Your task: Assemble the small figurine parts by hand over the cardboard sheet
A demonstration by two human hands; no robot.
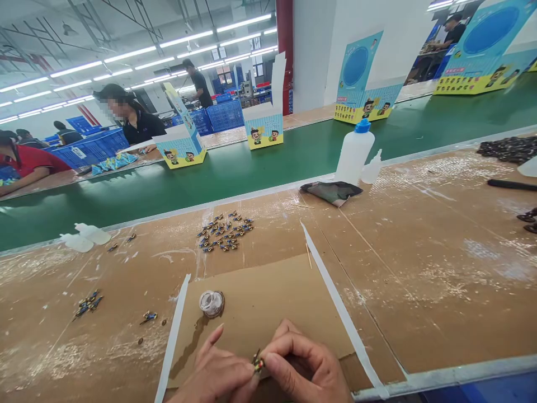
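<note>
My left hand point(218, 372) is closed, pinching a small figurine-like piece point(257, 362) with dark, yellow and red parts. From the other side, the thumb and forefinger of my right hand point(300, 361) are also closed on this piece. Both hands are over the near edge of a brown cardboard sheet point(268, 296), fixed down with white tape. A small clear cup point(210, 303) with whitish residue stands on the sheet, beyond my left hand, beside a dark wet-looking stain. Fine detail of the piece is hidden by my fingertips.
Many small blue-and-gold pieces point(225, 232) lie beyond the cardboard, with a smaller pile point(88, 304) at left. A white bottle point(356, 151) stands by a dark cloth point(331, 192). Printed boxes point(264, 129) sit on the green conveyor belt point(226, 173). People work across it.
</note>
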